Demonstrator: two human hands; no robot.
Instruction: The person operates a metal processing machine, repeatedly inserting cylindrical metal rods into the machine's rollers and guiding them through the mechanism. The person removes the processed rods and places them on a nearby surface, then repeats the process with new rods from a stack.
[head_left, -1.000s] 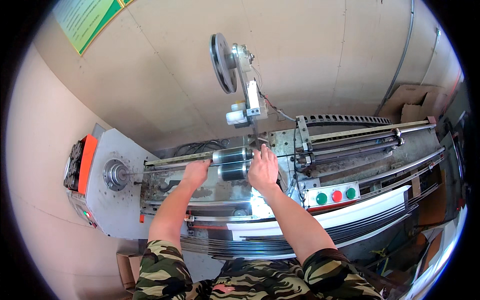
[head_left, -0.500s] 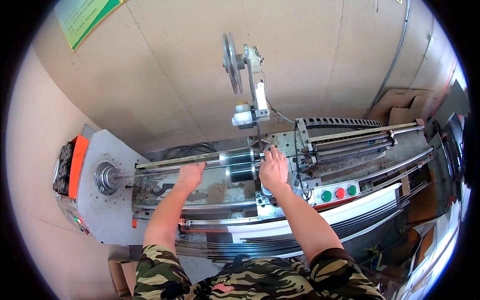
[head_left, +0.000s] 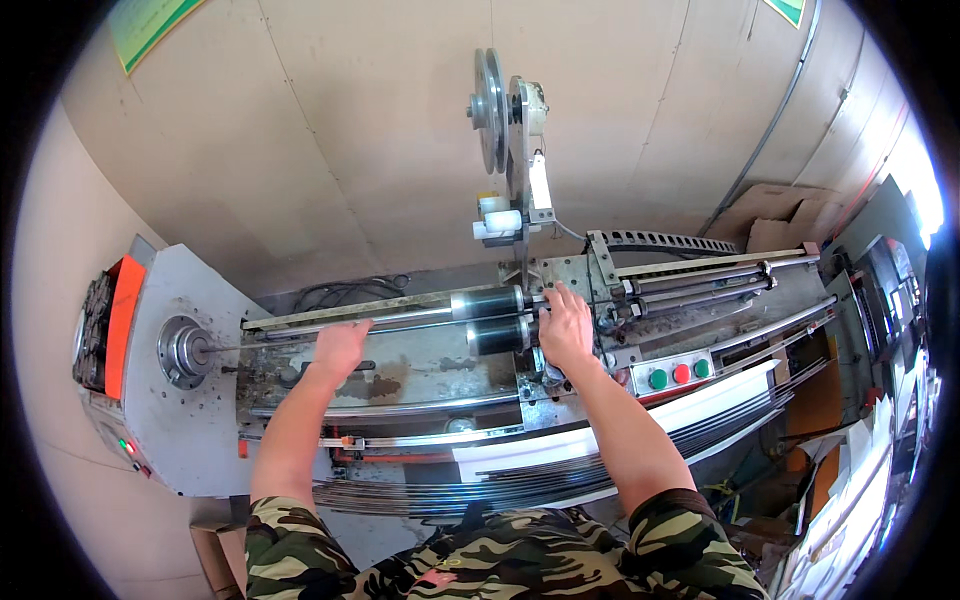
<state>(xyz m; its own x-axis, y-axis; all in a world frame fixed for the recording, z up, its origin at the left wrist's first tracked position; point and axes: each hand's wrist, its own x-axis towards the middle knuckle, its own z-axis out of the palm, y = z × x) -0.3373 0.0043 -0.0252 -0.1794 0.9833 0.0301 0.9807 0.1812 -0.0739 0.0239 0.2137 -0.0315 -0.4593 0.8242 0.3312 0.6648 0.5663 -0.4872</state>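
A long thin metal rod runs from the round chuck on the left toward two dark rollers with silver ends, an upper roller and a lower roller. My left hand is closed round the rod, between chuck and rollers. Just right of the rollers, my right hand lies over the metal carriage, its fingers fairly straight and slightly apart. Its palm side is hidden. A dark flat tool on the machine bed is partly covered by my left hand.
Above the carriage stands an arm with a metal reel and white spools. A panel of green and red buttons sits right of my right hand. Several thin rods lie along the front. Cardboard leans at the back right.
The carriage, with its rollers, reel arm and button panel, has moved right along the bed, my right hand with it. My left hand is slightly nearer the chuck. The view has shifted too.
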